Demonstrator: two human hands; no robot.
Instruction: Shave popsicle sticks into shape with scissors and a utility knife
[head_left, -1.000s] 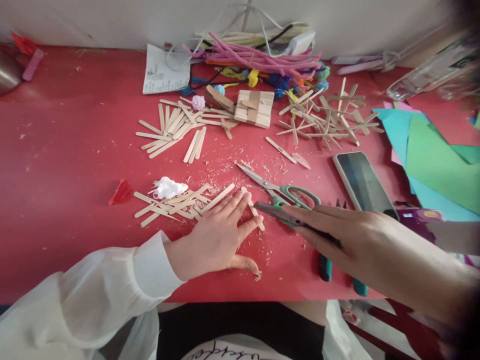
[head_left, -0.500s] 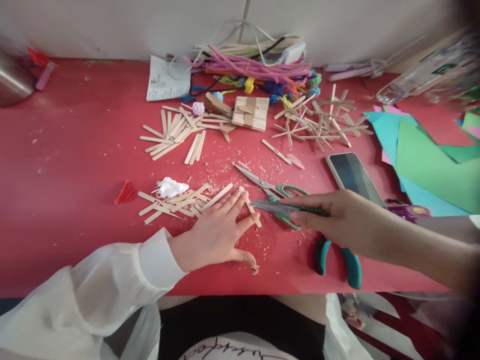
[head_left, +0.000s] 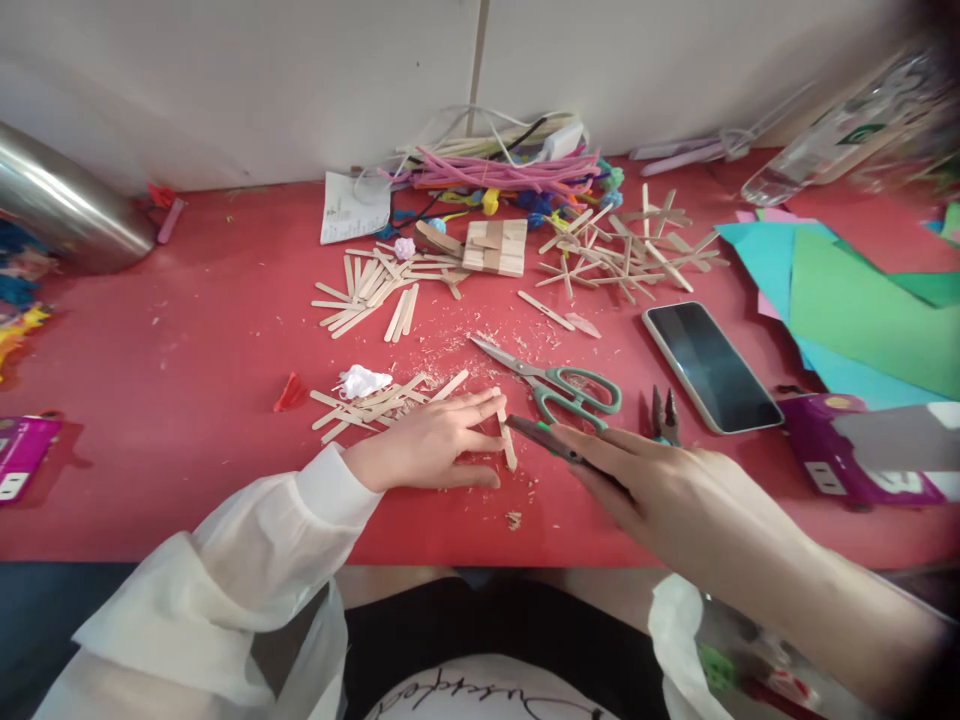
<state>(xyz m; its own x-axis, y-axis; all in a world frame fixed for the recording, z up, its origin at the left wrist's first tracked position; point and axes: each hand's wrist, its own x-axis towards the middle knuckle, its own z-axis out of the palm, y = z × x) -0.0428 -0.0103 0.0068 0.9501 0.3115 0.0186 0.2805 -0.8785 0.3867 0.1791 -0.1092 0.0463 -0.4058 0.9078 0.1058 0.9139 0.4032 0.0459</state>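
Observation:
My left hand point(head_left: 435, 445) lies flat on the red table point(head_left: 187, 340), fingers pressed on a wooden craft stick point(head_left: 506, 438) that it holds down. My right hand point(head_left: 660, 490) grips a knife-like blade tool point(head_left: 541, 437), index finger along its back, the tip touching the stick. A small pile of sticks point(head_left: 367, 405) with a white blob of glue point(head_left: 361, 381) lies just left of my left hand. Wood shavings are scattered around the stick.
Green-handled scissors point(head_left: 559, 383), pliers point(head_left: 664, 413) and a phone point(head_left: 709, 365) lie to the right. More sticks point(head_left: 371, 290), a stick panel point(head_left: 495, 246), crossed sticks point(head_left: 630, 250), pipe cleaners point(head_left: 502, 172), coloured paper point(head_left: 855, 300), a metal cylinder point(head_left: 67, 215), and a purple package point(head_left: 847, 455) surround them.
The view has pulled back and tilted up. My right hand has turned so the blade points at the stick's lower part; my left fingers have drawn closer together on the stick.

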